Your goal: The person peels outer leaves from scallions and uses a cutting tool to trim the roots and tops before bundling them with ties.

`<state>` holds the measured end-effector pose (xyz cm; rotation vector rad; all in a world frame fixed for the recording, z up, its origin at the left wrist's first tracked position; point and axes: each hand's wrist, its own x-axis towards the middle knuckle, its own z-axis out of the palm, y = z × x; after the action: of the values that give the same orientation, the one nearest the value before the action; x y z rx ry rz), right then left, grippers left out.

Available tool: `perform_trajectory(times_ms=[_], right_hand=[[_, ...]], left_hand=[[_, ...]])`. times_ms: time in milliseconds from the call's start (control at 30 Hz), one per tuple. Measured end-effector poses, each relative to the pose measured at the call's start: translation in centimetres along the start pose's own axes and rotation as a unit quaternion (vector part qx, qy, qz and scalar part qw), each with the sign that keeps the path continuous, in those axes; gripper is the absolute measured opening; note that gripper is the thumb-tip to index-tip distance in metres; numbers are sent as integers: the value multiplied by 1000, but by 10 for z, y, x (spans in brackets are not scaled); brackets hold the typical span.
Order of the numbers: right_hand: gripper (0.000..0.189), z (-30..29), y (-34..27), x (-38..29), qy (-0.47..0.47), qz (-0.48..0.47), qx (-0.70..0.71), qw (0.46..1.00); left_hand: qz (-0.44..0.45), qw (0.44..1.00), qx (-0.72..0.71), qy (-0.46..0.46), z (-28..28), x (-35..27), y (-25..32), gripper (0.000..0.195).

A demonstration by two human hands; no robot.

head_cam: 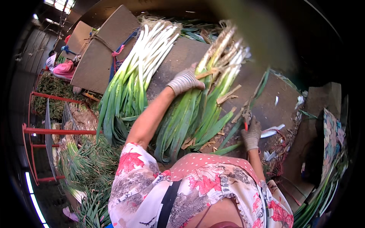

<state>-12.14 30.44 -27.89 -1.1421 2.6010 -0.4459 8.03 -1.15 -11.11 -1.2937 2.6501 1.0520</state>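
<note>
My left hand (186, 80), in a striped knit glove, grips a long green onion (204, 60) at the near side of an untrimmed bunch. The bunch's soil-stained roots point away from me, and its green leaves (179, 122) hang towards my apron. A dry tan husk (206, 73) sticks out by my fingers. My right hand (252, 134), gloved too, holds pruning shears (246, 115) with a red handle. The shears' blades lie against a green leaf strip, and I cannot tell whether they touch it. Left of my left arm lies a pile of clean white-stemmed green onions (154, 48).
The brown work board (171, 61) bears peeled scraps and husks (228, 95). Upright brown panels (105, 48) stand at the left. A red metal frame (62, 131) and heaped onions (91, 162) are lower left. A person (62, 68) in pink is farther off. A blurred shape covers the upper right.
</note>
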Motion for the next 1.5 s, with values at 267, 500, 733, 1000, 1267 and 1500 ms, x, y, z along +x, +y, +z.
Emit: perform_trajectory(times_ms=[267, 500, 733, 1000, 1267, 1500], right_hand=[[68, -34, 45, 12, 169, -47, 142, 974], [75, -55, 24, -1, 4, -62, 349, 935], [83, -43, -20, -18, -128, -111, 129, 977], [89, -41, -16, -11, -140, -98, 176, 969], [83, -49, -28, -45, -211, -146, 172, 951], [84, -48, -37, -33, -198, -137, 142, 960]], left_hand=[[61, 993, 64, 78, 88, 53, 92, 103], [185, 962, -58, 190, 194, 25, 11, 48], [67, 992, 60, 91, 169, 47, 46, 62], [2, 944, -329, -6, 161, 9, 18, 58], [92, 981, -144, 96, 163, 7, 25, 61], [101, 981, -112, 120, 164, 3, 21, 75]])
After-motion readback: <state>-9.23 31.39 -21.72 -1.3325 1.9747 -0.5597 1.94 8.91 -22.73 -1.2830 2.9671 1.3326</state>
